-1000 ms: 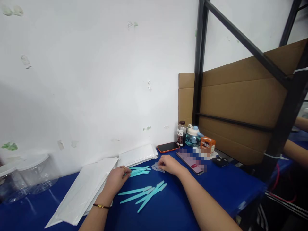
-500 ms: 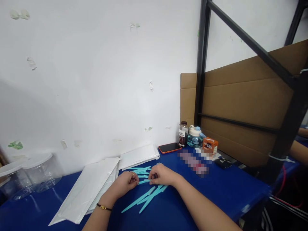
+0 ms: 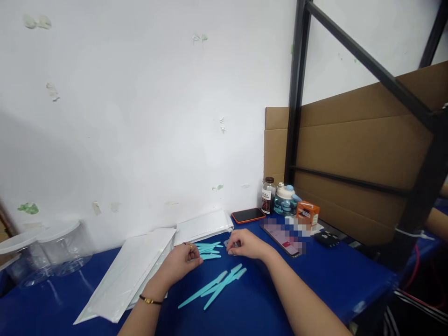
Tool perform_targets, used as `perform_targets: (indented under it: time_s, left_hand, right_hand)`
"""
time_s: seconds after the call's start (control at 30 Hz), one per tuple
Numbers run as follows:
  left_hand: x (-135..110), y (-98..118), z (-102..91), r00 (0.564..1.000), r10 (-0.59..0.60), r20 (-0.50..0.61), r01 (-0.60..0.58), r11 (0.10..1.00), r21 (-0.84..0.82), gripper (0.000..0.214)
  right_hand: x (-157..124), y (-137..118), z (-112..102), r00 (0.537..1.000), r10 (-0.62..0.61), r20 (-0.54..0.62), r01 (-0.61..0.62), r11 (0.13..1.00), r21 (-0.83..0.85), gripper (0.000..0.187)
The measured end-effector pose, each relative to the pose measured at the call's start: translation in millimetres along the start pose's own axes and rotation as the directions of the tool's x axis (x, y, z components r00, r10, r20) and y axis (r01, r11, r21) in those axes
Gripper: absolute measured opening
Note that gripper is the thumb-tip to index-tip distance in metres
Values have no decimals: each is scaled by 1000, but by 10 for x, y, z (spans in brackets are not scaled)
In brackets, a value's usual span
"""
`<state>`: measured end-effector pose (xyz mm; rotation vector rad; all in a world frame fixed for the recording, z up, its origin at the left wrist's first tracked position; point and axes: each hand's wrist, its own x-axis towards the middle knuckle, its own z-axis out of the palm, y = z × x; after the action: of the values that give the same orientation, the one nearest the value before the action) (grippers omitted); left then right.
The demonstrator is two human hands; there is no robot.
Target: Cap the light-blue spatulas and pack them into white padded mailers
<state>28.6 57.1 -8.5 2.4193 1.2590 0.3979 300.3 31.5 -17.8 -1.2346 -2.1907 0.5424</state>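
My left hand (image 3: 180, 262) is at the left end of a small pile of teal eyebrow razors (image 3: 210, 246). Its thumb stands apart from the curled fingers, and I see nothing gripped between them. Right of that pile, my right hand (image 3: 245, 243) has its thumb and fingers pinched together. What they hold, if anything, is hidden. A small greyish translucent piece (image 3: 226, 242) shows beside those fingertips. Nearer to me, several teal razors with pale blade ends (image 3: 220, 285) lie crossed on the blue tabletop (image 3: 259, 308).
White padded envelopes (image 3: 129, 275) lie at left, with more envelopes (image 3: 203, 226) behind the pile. Clear tubs (image 3: 65, 249) stand far left. An orange-edged phone (image 3: 248, 215), another phone (image 3: 283, 240), a dark bottle (image 3: 268, 196), a water bottle (image 3: 285, 203) and an orange box (image 3: 307, 217) sit at right.
My hands have moved apart from the razor they both held. The right hand has shifted right and slightly away from me; the left has let go. The crossed razors look unmoved.
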Motion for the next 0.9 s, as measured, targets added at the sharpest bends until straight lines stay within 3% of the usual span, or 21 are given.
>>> perform_targets:
  time_s: [0.1, 0.2, 0.33, 0.43, 0.57, 0.7, 0.9]
  left_hand:
    - [-28, 98, 66, 973, -1, 231, 23, 996, -91, 32]
    - [-39, 171, 132, 949, -14, 314, 36, 997, -61, 23]
    - [-20, 202, 162, 972, 10, 235, -11, 1000, 5, 19]
    - [8, 170, 153, 983, 30, 184, -27, 999, -17, 21]
    - [30, 155, 120, 995, 33, 95, -34, 999, 7, 22]
    - [40, 170, 84, 997, 65, 51, -68, 995, 77, 21]
    - [47, -56, -12, 1000, -22, -9, 23, 989, 146, 16]
  right_hand:
    - [25, -102, 142, 982, -68, 177, 62, 997, 41, 21]
    - [62, -147, 276, 963, -62, 261, 61, 998, 14, 27]
    - [91, -152, 332, 972, -61, 227, 75, 996, -52, 21]
    - [91, -141, 282, 988, -12, 152, 21, 998, -54, 14]
    - [82, -127, 207, 995, 89, 52, -92, 993, 70, 11]
    - [88, -107, 207, 995, 95, 27, -99, 978, 183, 13]
    - [85, 96, 135, 979, 199, -49, -188, 966, 177, 7]
